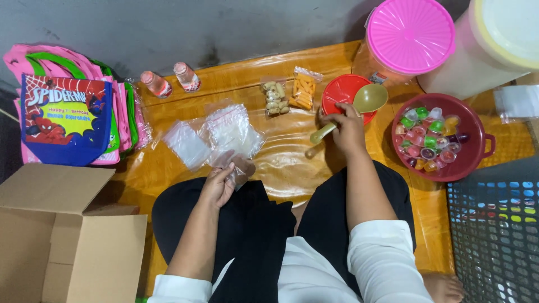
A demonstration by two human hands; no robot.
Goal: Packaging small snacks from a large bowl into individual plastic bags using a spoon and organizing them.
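Observation:
My left hand (220,184) holds a small clear plastic bag (240,166) just above my lap. My right hand (348,130) grips the handle of an olive-green ladle (366,101), whose bowl hovers over a red bowl (339,91). A loose pile of clear plastic bags (224,132) lies on the yellow mat in front of my left hand. Two filled snack bags, one with pale pieces (274,96) and one with orange sticks (304,88), lie left of the red bowl.
A maroon basin (475,145) of colourful jelly cups sits at right. Behind it stand a pink-lidded tub (409,35) and a white-lidded container (499,39). Two small bottles (171,80), a stack of printed bags (67,109), an open cardboard box (62,235) and a grey basket (497,235) surround the mat.

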